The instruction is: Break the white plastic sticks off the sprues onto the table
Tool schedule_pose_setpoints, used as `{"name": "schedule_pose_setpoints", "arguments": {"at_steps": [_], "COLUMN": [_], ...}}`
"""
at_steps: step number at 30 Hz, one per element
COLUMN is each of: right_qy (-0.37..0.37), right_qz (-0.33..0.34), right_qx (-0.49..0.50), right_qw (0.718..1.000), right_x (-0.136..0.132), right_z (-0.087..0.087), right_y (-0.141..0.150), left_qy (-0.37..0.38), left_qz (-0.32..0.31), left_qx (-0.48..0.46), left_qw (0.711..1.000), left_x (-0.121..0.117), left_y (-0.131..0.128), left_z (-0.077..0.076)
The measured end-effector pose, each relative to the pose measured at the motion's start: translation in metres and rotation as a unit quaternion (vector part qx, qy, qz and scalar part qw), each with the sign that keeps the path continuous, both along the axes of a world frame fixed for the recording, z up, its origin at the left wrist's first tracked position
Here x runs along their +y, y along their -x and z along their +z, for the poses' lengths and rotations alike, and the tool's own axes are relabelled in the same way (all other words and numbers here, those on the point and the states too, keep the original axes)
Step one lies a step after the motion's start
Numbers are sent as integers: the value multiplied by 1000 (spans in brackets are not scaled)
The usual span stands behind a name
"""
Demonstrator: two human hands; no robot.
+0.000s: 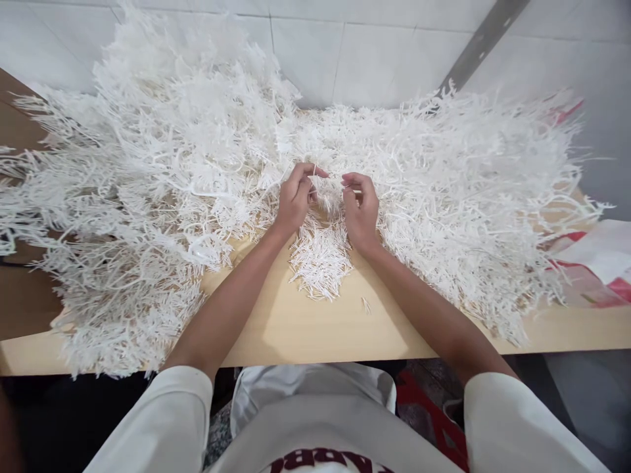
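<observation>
My left hand [294, 200] is closed, its bent fingers pinching a white, many-tipped plastic sprig [329, 196]. Opposite it, the fingertips of my right hand [362, 209] are pinched together at the sprig's right side; a thin white bit shows between them. Both hands hover low over the middle of the table. Just below them lies a small heap of short white plastic pieces [321, 263]. The palms and part of the sprig's stem are hidden.
Tall masses of white branching plastic foliage cover the left [148, 171] and right [453, 190] of the wooden table [315, 335]. A few loose bits [365, 305] lie near its front edge. A red-and-white plastic bag [599, 263] is at the right, and a tiled wall [384, 62] stands behind.
</observation>
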State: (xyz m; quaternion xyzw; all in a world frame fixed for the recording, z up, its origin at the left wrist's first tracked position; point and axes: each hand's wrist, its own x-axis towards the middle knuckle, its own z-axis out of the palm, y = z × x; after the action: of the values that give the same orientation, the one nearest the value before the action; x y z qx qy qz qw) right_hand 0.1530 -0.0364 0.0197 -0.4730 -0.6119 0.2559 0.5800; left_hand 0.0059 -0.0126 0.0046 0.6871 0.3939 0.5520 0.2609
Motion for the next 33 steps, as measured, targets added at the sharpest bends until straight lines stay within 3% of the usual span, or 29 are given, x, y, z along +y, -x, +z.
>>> {"name": "schedule_pose_setpoints", "arguments": {"at_steps": [4, 8, 13, 16, 20, 26, 33], "right_qy": [-5, 3, 78, 77, 69, 77, 117], "right_qz": [16, 56, 157, 217, 211, 195, 187], "right_qx": [-30, -124, -186, -231, -224, -134, -223], "right_qw": [999, 991, 967, 945, 949, 969, 950], "right_x": [3, 5, 16, 22, 26, 30, 23], "right_z": [-4, -1, 18, 31, 35, 29, 34], "right_y": [2, 4, -10, -22, -29, -31, -31], "left_qy": [-18, -56, -89, -100, -110, -92, -70], "left_qz": [-11, 2, 65, 74, 62, 61, 79], "left_qx": [37, 74, 59, 49, 74, 145, 198], "left_qw": [999, 996, 992, 991, 989, 983, 975], "left_x": [-2, -2, 2, 3, 3, 2, 6], "left_y": [0, 0, 1, 1, 2, -1, 0], "left_z": [1, 0, 0, 1, 3, 1, -8]}}
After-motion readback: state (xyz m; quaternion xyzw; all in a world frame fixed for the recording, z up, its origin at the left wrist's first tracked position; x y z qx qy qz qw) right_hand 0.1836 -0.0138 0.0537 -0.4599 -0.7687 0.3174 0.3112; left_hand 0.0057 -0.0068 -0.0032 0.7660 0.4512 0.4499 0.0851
